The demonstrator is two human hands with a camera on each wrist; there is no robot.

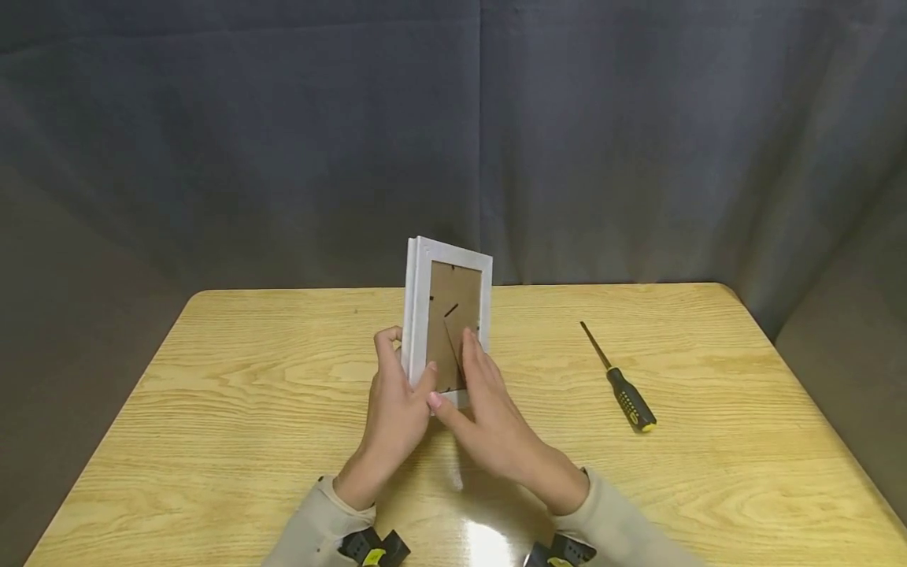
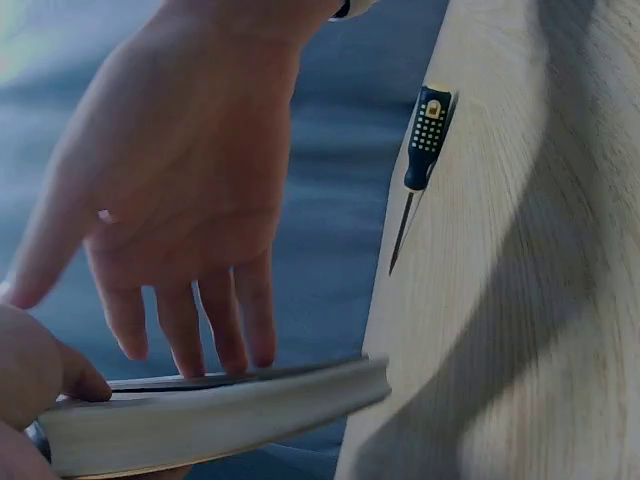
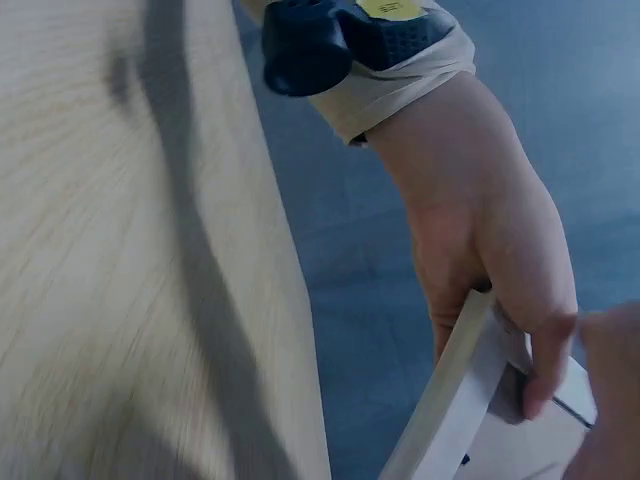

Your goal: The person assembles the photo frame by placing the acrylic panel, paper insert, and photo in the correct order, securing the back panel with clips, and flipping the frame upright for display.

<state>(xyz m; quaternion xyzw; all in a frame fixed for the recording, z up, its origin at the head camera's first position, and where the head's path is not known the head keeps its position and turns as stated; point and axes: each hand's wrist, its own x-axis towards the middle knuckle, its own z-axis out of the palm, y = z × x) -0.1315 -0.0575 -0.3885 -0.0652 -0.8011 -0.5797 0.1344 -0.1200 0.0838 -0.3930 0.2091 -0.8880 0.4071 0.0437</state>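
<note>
A white picture frame (image 1: 418,299) stands upright on the wooden table (image 1: 248,394), its brown backing board (image 1: 453,315) turned toward me. My left hand (image 1: 397,398) grips the frame's left edge, thumb on the back and fingers curled round the front. In the right wrist view the left hand (image 3: 480,230) wraps the frame (image 3: 450,400) the same way. My right hand (image 1: 489,405) lies with straight fingers against the backing's lower part. From the left wrist view, the right hand (image 2: 180,180) spreads its fingers down onto the frame (image 2: 220,410).
A screwdriver (image 1: 623,386) with a black and yellow handle lies on the table to the right of the frame, also seen as the screwdriver (image 2: 425,135) near the table's edge. A dark curtain (image 1: 453,118) hangs behind the table.
</note>
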